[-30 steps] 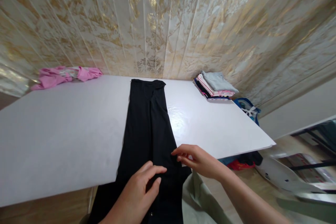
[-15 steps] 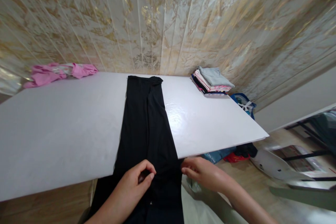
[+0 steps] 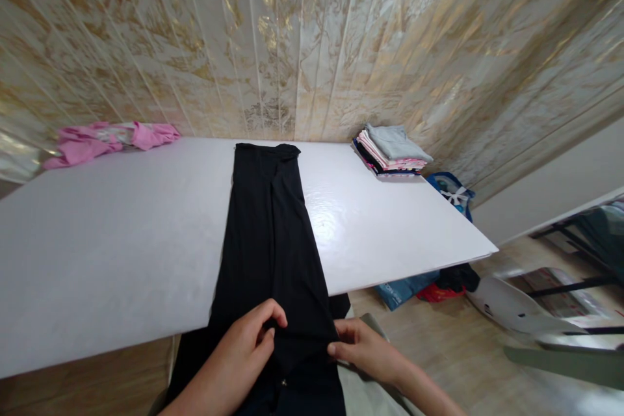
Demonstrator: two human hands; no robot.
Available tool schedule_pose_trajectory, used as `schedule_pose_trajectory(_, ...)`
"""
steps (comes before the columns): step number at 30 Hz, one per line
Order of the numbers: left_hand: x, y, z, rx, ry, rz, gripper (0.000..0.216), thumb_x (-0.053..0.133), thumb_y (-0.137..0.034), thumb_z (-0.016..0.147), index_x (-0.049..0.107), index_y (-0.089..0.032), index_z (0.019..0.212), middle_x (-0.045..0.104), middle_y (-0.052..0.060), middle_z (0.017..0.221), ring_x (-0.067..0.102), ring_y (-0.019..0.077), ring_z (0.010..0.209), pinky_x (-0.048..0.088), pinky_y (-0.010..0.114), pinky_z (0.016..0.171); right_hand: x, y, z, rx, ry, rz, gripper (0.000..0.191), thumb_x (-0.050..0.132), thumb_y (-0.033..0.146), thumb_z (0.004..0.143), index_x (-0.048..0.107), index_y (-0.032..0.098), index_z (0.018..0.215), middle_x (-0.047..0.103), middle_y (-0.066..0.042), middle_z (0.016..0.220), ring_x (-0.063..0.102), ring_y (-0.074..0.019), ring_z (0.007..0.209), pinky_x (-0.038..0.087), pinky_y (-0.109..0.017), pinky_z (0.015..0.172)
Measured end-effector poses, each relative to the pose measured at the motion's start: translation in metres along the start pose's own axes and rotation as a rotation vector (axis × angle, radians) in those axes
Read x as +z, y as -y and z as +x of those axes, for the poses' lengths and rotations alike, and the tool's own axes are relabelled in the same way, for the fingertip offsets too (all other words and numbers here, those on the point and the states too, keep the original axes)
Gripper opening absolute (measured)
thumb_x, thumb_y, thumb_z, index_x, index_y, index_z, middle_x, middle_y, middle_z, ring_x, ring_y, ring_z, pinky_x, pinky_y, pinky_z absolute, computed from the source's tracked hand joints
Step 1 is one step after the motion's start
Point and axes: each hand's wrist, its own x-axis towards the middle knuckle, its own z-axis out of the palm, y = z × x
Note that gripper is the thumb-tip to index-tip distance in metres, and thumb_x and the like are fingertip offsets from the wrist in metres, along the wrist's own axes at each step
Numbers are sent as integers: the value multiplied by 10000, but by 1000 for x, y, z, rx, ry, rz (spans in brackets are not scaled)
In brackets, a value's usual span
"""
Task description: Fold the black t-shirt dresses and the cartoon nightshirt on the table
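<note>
- Black trousers (image 3: 273,234) lie stretched lengthwise down the middle of the white desk (image 3: 112,247), one end at the far edge by the wall and the near end hanging over the front edge towards the person.
- Judging by the straight edges and the single narrow strip, the garment looks already doubled leg on leg; no crosswise fold shows yet, so that part appears left to do.
- Left hand (image 3: 238,357) rests on the cloth at the desk's front edge, its grip closed in a pinch of thumb and fingers on a small ridge of the black fabric.
- Right hand (image 3: 365,351) sits just beside it at the garment's right edge, thumb and fingers nipped shut on that edge.
- Folded stack of clothes (image 3: 392,153) stands at the far right corner of the desk, well apart from the trousers.
- Pink garment (image 3: 107,140) lies loose and crumpled at the far left corner.
- Blue bag (image 3: 451,192) and other cloth sit on the floor beyond the desk's right side.
</note>
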Motion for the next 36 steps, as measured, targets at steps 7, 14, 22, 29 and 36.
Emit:
schedule_pose_trajectory(7, 11, 14, 5, 20, 185, 33, 202, 486, -302, 833, 656, -205, 881, 696, 4, 904, 627, 174, 878, 436, 252, 804, 4, 12, -3, -30, -27, -259, 195, 584, 308, 809, 577, 161, 681, 489, 32, 669, 425, -115, 668, 342, -222, 623)
schedule_pose_trajectory(14, 13, 25, 10, -9, 187, 221, 304, 467, -375, 876, 715, -208, 931, 715, 48, 951, 635, 212, 937, 446, 309, 860, -6, 2, 1, -11, -170, -631, 91, 579, 220, 772, 658, 175, 763, 619, -9, 775, 556, -168, 757, 427, -261, 721)
schedule_pose_trajectory(22, 26, 38, 13, 54, 203, 176, 402, 457, -393, 899, 658, -250, 1217, 683, 45, 1229, 574, 230, 1178, 382, 375, 1067, 6, 3, 22, -108, -306, -93, 388, 594, 512, 834, 650, 186, 1039, 663, -73, 1074, 579, -258, 1070, 434, -372, 955)
schedule_pose_trajectory(29, 24, 38, 11, 45, 243, 140, 424, 465, -388, 905, 627, -267, 1278, 658, 50, 1283, 589, 228, 1187, 410, 369, 1057, 2, -13, 31, -64, -339, -405, 165, 577, 247, 792, 657, 177, 918, 685, -48, 875, 619, -219, 853, 469, -311, 770)
schedule_pose_trajectory(36, -49, -32, -11, 129, 135, 325, 352, 439, -483, 925, 724, -334, 1068, 739, 6, 1054, 682, 213, 945, 501, 325, 888, -39, 98, -8, 52, 241, -718, 231, 513, 175, 862, 719, 220, 957, 731, -22, 845, 664, -159, 744, 471, -241, 647)
